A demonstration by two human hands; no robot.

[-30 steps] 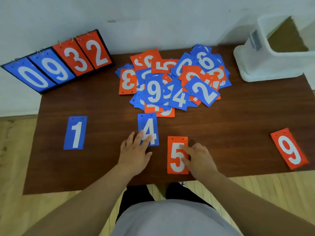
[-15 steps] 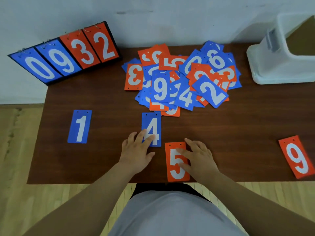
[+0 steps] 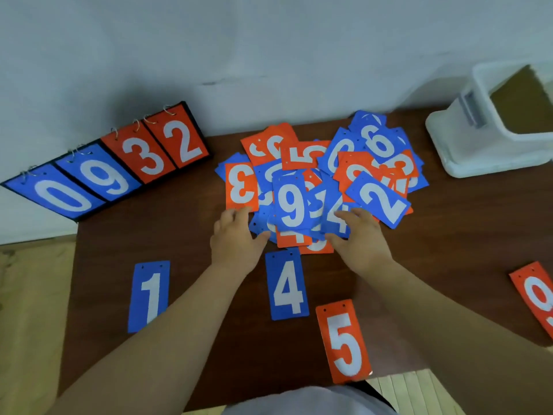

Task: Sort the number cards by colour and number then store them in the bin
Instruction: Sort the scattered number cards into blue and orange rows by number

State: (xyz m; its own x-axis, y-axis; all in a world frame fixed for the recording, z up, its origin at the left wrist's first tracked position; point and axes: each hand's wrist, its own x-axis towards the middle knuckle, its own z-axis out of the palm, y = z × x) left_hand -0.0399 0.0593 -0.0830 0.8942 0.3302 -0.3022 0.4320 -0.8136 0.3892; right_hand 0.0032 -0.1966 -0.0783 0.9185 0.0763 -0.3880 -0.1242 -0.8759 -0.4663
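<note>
A heap of blue and orange number cards (image 3: 378, 199) lies at the back middle of the brown table (image 3: 167, 235). Both my hands are at its near edge. My left hand (image 3: 236, 239) touches the heap's left side, its fingers by an orange 3 (image 3: 241, 187) and its thumb at the lower edge of a blue 9 (image 3: 291, 205). My right hand (image 3: 360, 239) pinches a blue 4 (image 3: 333, 212) in the heap, fingers on its face and thumb under its near edge. Laid out singly nearer me are a blue 1 (image 3: 151, 295), a blue 4 (image 3: 288, 286), an orange 5 (image 3: 344, 339) and an orange 9 (image 3: 537, 295).
A white bin (image 3: 466, 145) stands open at the back right corner. A flip scoreboard (image 3: 104, 169) reading 0 9 3 2 leans on the wall at the back left. Wooden floor shows past the table's left and near edges.
Both hands left the single blue 4 and orange 5 and moved forward to the heap. The right hand now pinches a blue 4 there.
</note>
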